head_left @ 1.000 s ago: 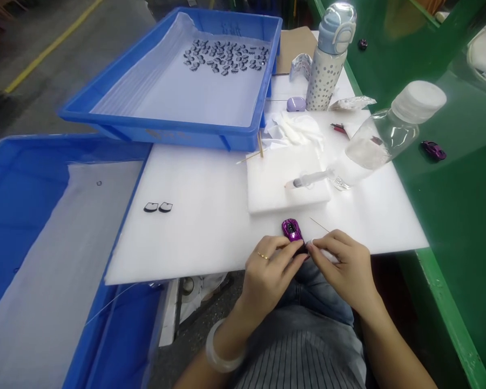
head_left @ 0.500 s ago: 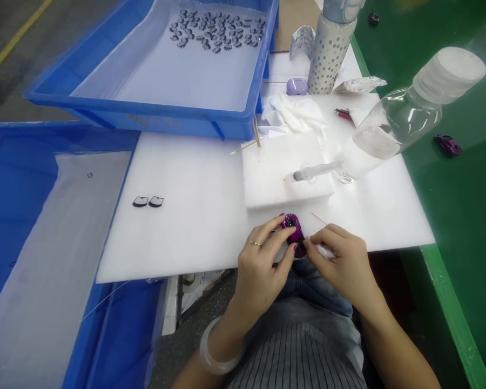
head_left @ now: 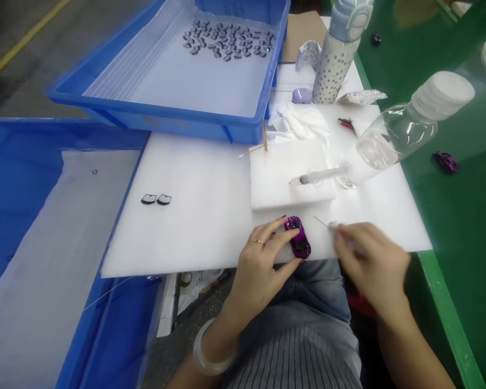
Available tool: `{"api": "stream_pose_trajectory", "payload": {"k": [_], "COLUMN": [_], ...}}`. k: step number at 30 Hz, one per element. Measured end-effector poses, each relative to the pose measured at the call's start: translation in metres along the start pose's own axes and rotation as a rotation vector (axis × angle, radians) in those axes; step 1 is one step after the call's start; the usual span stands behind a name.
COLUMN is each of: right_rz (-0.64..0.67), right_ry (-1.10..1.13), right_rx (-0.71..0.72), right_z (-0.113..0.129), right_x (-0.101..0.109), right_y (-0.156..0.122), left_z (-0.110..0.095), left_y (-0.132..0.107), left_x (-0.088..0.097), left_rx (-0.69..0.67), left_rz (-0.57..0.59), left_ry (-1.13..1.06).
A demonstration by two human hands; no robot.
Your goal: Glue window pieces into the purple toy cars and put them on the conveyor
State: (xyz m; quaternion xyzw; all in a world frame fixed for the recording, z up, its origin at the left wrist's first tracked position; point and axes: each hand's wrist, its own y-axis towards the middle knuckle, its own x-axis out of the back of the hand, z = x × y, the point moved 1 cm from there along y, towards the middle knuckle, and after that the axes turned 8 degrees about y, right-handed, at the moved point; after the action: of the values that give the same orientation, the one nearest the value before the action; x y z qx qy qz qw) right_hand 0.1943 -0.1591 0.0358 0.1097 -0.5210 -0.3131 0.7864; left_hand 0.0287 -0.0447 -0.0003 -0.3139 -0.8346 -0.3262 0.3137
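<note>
A shiny purple toy car [head_left: 299,241] with dark windows lies by the front edge of the white foam board. My left hand [head_left: 263,259] is closed on it, fingers along its left side and thumb at its near end. To the right of the car, my right hand [head_left: 370,265] is smeared by motion, its fingers curled together. A small blurred white thing [head_left: 334,226] shows at those fingertips; what it is I cannot make out. A thin brown stick [head_left: 321,220] points from there toward the foam block [head_left: 267,197].
A syringe [head_left: 324,174] lies across the foam block, near a clear bottle [head_left: 380,146]. Two dark-edged clear pieces [head_left: 156,200] lie left on the board. A blue tray [head_left: 166,111] holds many small dark parts. Another purple car [head_left: 446,161] sits on the green surface [head_left: 470,227].
My right hand has moved away from the car to the right. My left hand stays on the car, which now shows more fully. The whole view has shifted slightly.
</note>
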Motion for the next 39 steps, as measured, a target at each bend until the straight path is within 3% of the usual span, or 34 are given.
{"api": "stream_pose_trajectory", "payload": {"k": [4,7,11,14,16,18,21,22,24,26,30,34,36,39], "right_rz": [-0.139,-0.036,0.141,0.144,0.135,0.031,-0.228,-0.260,-0.214,-0.127,-0.124,0.053,0.096,0.045], "right_ry": [-0.261,-0.167,-0.022,0.061,0.149,0.138,-0.105,-0.173,-0.210,-0.163,0.027,0.210,0.217,0.136], "right_rx": [-0.073,-0.012,-0.061,-0.121,-0.131,-0.125,-0.176,-0.200,-0.211,-0.169,-0.013,0.171,0.172,0.129], "right_z": [-0.020,0.003,0.039,0.041,0.030,0.009,-0.035,-0.050,-0.075,-0.085,-0.054,-0.002,0.013,0.014], "right_x": [0.013,-0.006,-0.038,-0.038,-0.028,-0.015,0.000,0.001,0.002,0.001,0.001,-0.011,-0.023,-0.033], "right_y": [0.016,0.014,0.002,-0.003,-0.004,-0.002,0.006,0.009,0.014,0.016,0.011,0.003,0.000,0.000], "left_z": [-0.002,-0.004,-0.003,-0.001,-0.001,-0.001,-0.002,-0.002,-0.002,-0.001,-0.001,-0.001,-0.002,-0.002], "left_y": [-0.001,-0.002,-0.005,-0.006,-0.006,-0.005,-0.004,-0.004,-0.003,-0.003,-0.003,-0.003,-0.003,-0.004], "left_x": [-0.007,-0.014,-0.017,-0.016,-0.016,-0.017,-0.018,-0.019,-0.019,-0.019,-0.019,-0.018,-0.018,-0.017], "left_rx": [0.010,0.011,0.021,-0.015,-0.041,-0.060,-0.091,-0.099,-0.107,-0.110,-0.114,-0.091,-0.076,-0.075], "left_rz": [-0.082,-0.131,-0.089,-0.073,-0.094,-0.121,-0.157,-0.169,-0.192,-0.206,-0.200,-0.175,-0.154,-0.148], "left_ry": [0.064,0.151,0.180,0.225,0.255,0.292,0.333,0.336,0.334,0.331,0.329,0.314,0.307,0.302]}}
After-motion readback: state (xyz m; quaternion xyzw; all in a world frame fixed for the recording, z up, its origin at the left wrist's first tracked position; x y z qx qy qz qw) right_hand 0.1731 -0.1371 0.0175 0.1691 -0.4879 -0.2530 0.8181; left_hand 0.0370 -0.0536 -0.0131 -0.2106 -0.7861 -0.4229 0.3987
